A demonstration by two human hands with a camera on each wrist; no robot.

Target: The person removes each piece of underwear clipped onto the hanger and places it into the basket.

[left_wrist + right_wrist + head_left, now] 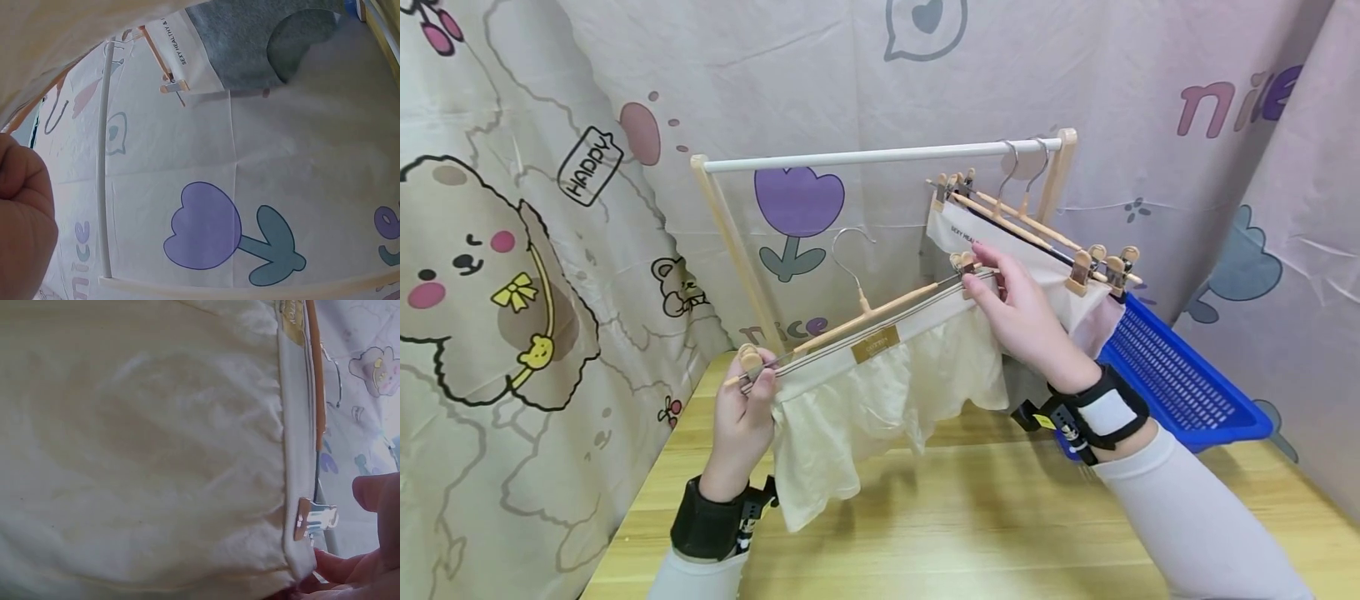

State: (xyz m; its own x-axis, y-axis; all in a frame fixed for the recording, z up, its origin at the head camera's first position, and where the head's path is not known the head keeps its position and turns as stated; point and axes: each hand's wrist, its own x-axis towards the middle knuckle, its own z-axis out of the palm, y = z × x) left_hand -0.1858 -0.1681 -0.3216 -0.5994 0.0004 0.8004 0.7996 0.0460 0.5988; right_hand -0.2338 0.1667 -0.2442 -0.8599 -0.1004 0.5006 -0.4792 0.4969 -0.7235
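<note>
Cream underpants (pixel 887 392) with a gold waistband label (pixel 876 343) hang from a wooden clip hanger (pixel 865 317) held aloft and tilted, its right end higher. At the lower end, my left hand (pixel 743 417) grips the hanger by its left clip (pixel 750 358) and the waistband corner. My right hand (pixel 1018 308) is at the other end, around the right clip (pixel 315 517), which sits on the waistband. In the right wrist view its thumb (pixel 369 490) stands apart from that clip, while the fingers (pixel 337 565) touch the waistband corner. The hanger's metal hook (pixel 850 258) is free.
Behind stands a rack with a white rail (pixel 865 156) and wooden posts. Two clip hangers with garments hang at its right end, a white one (pixel 1007 242) in front. A blue basket (pixel 1187 383) stands at the right on the wooden table (pixel 970 517). Printed curtains surround it.
</note>
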